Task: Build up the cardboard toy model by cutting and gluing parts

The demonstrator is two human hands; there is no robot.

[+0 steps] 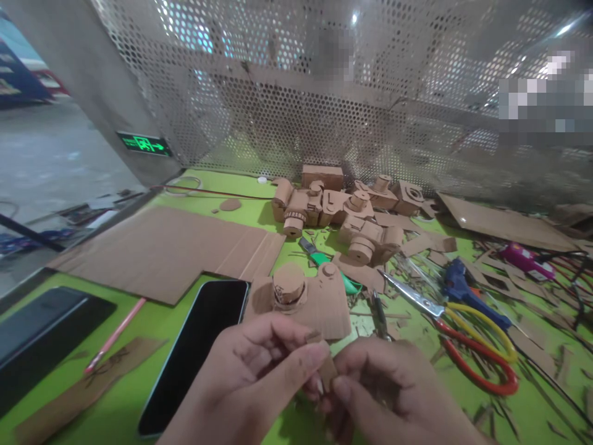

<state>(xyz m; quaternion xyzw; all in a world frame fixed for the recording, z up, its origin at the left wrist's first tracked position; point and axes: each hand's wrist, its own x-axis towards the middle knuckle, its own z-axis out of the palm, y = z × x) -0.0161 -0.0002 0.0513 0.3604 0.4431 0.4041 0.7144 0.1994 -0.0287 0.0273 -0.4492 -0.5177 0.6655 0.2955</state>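
Between my two hands is a small strip of brown cardboard (328, 371). My left hand (273, 364) pinches its upper end between thumb and fingers. The fingers of my right hand (380, 383) are closed on its lower end, and part of the strip is hidden behind them. Just beyond my hands lies a cardboard camera model (324, 306) with a round lens piece facing up and a small round knob. A black phone (199, 352) rests left of it, partly covered by my left hand.
Scissors (440, 309) with red and yellow handles and a blue glue gun (463, 290) lie to the right among cardboard scraps. A green cutter (324, 262) and several cardboard cameras (361, 238) are farther back. Left are a cardboard sheet (167, 247) and a pink pencil (118, 330).
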